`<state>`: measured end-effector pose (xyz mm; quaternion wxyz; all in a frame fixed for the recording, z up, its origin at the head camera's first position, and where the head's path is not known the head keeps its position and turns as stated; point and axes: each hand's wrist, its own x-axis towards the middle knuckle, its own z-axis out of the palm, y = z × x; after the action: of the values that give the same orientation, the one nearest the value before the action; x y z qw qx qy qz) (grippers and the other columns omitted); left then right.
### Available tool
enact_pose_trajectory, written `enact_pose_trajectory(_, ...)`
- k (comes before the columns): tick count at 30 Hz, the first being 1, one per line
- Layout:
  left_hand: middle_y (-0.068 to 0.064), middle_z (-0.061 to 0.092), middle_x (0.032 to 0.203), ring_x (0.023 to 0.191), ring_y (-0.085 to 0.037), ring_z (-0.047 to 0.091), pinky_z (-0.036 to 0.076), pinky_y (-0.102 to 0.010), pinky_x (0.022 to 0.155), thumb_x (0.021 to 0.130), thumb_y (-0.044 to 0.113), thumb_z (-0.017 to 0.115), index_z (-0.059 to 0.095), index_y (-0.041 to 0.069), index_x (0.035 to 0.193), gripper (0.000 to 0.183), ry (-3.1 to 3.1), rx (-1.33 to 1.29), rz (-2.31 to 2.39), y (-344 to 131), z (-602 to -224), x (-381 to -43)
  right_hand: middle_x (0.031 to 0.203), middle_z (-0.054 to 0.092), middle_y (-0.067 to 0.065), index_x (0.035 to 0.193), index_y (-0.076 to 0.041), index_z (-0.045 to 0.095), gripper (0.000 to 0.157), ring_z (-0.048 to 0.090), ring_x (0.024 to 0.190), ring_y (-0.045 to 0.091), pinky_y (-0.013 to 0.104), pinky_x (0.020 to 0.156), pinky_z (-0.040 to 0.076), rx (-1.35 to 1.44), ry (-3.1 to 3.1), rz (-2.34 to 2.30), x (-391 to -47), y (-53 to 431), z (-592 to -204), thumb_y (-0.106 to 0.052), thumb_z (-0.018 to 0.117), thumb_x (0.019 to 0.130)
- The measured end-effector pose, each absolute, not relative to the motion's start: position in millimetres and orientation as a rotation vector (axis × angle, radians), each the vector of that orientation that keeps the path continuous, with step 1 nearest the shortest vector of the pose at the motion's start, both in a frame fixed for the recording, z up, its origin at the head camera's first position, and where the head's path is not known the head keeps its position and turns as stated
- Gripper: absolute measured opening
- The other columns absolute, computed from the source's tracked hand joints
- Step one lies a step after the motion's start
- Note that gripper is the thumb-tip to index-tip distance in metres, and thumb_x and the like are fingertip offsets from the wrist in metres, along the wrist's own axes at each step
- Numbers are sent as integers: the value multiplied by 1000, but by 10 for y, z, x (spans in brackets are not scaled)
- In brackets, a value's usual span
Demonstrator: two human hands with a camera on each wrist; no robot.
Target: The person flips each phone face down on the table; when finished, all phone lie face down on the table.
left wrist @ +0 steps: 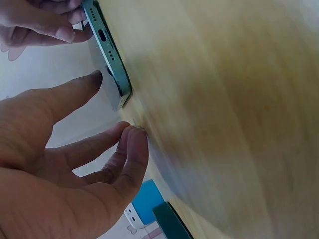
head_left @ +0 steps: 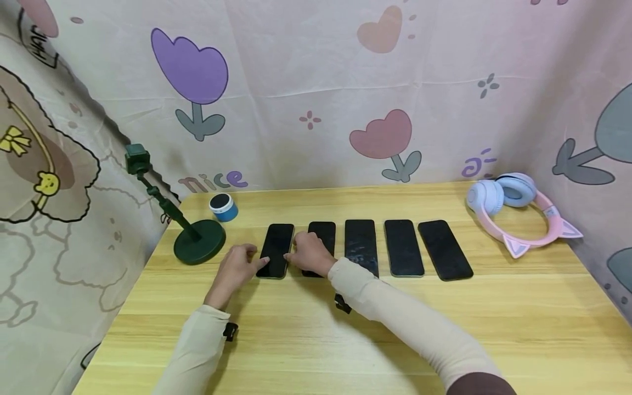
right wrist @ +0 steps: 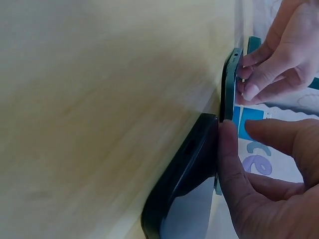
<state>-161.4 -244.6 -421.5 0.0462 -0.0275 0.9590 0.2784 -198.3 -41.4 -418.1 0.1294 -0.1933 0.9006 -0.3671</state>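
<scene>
Several dark phones lie in a row on the wooden table. My left hand (head_left: 237, 270) is at the left side of the leftmost phone (head_left: 277, 240), its thumb reaching over the screen edge and its other fingers loosely bent. In the left wrist view that phone's green edge (left wrist: 110, 57) shows a charging port. On the same phone's right side is my right hand (head_left: 311, 252), a fingertip at the edge and the thumb held apart from that finger. The right forearm crosses over the second phone (head_left: 325, 231) and the third phone (head_left: 360, 233), covering parts of them.
Two more phones, one upright (head_left: 404, 249) and one slanted (head_left: 445, 249), lie farther right. Pink and blue cat-ear headphones (head_left: 535, 241) rest at the back right. A green stand (head_left: 197, 249) and a small blue speaker (head_left: 224, 208) are at the back left, before a patterned curtain (head_left: 296, 66).
</scene>
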Motion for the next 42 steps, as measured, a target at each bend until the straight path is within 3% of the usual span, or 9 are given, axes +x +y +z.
enact_pose_trajectory(5, -23, 64, 119, 102, -33, 59, 51, -49, 88, 93, 30, 76, 62, -8, 130, 56, 2909, -139, 840, -2405, -4224, -1616, 50, 37, -4, 62, -10, 51, 41, 40, 39, 10, 22, 42, 36, -540, 2631, -1013, -2011, -479, -4195, -20, 79, 91)
enact_pose_trajectory(12, -20, 66, 115, 100, -31, 60, 52, -46, 85, 92, 30, 78, 65, -6, 126, 51, 2898, -191, 852, -2379, -4224, -1617, 64, 57, 3, 74, -6, 60, 29, 53, 50, 12, 22, 47, 43, -507, 2636, -1000, -2032, -551, -4185, -19, 83, 87)
enact_pose_trajectory(21, -13, 67, 99, 88, -26, 57, 47, -42, 78, 92, 26, 78, 70, -4, 113, 37, 2897, -243, 882, -2339, -4216, -1642, 59, 62, 0, 77, -5, 65, 23, 58, 50, 13, 23, 49, 45, -499, 2612, -1057, -2053, -600, -4195, -15, 82, 88)
enact_pose_trajectory(30, -19, 68, 110, 100, -30, 61, 49, -46, 87, 92, 23, 77, 66, -7, 120, 42, 2868, -342, 940, -2308, -4216, -1639, 58, 61, 1, 76, -6, 63, 23, 56, 46, 13, 22, 46, 43, -441, 2616, -1091, -2060, -629, -4220, -14, 80, 89)
enact_pose_trajectory(42, -19, 67, 112, 103, -32, 62, 49, -49, 89, 91, 23, 78, 65, -6, 123, 46, 2895, -389, 941, -2293, -4202, -1617, 64, 60, 3, 79, -5, 65, 19, 54, 50, 14, 24, 47, 43, -381, 2589, -1203, -2045, -643, -4249, -12, 80, 89)
